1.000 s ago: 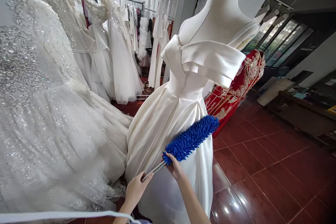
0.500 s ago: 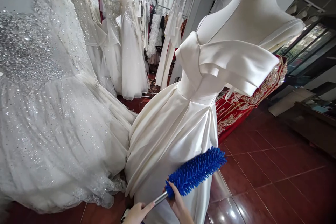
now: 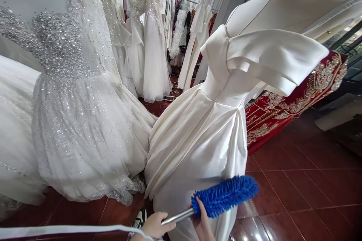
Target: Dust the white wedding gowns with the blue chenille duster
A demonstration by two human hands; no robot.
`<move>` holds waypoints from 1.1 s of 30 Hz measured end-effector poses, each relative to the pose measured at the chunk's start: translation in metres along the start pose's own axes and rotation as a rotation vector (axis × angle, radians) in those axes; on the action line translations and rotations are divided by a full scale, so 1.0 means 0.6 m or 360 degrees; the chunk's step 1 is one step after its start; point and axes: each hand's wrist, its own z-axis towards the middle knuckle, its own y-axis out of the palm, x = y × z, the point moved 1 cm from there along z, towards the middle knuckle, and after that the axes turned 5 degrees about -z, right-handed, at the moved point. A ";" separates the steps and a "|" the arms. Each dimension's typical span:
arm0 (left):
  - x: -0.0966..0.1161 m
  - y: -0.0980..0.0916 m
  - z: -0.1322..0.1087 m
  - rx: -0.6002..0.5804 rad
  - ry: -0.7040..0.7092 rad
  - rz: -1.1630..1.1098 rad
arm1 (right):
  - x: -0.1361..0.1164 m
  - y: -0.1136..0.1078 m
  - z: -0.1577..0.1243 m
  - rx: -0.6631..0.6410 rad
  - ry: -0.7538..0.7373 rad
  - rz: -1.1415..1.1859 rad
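A blue chenille duster with a silver metal handle lies across the lower skirt of a white satin off-shoulder gown on a white mannequin. My left hand grips the silver handle at the bottom of the view. Fingers of my right hand hold the duster at the base of its blue head. The blue head points right, touching the skirt's right side.
A sparkly beaded white gown stands at the left, close to the satin one. Behind it is a rack of several white dresses. A red and gold embroidered garment hangs at the right. Glossy dark red floor tiles stretch to the right.
The duster has slid down the satin skirt, from hip height to low on the skirt. The view has moved closer to the gown and both hands sit lower in the picture.
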 end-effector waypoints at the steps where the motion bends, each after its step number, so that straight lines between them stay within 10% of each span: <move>1: 0.017 -0.008 -0.005 -0.0027 0.0012 -0.0089 | -0.023 0.019 -0.011 -0.0037 -0.0066 -0.0059; 12: 0.126 -0.065 -0.034 0.0132 0.0396 -0.0491 | -0.150 0.162 -0.077 -0.0298 -0.0520 -0.0413; 17: 0.114 -0.068 -0.047 0.0389 0.0422 -0.0321 | -0.129 0.171 -0.078 -0.0335 -0.0534 -0.0350; 26: 0.020 -0.042 -0.012 0.0287 0.0045 -0.0307 | -0.035 0.126 -0.005 -0.0181 -0.0119 -0.0190; 33: 0.018 -0.012 0.005 0.0232 0.0029 -0.0360 | -0.051 0.089 -0.025 -0.0102 -0.0158 -0.0234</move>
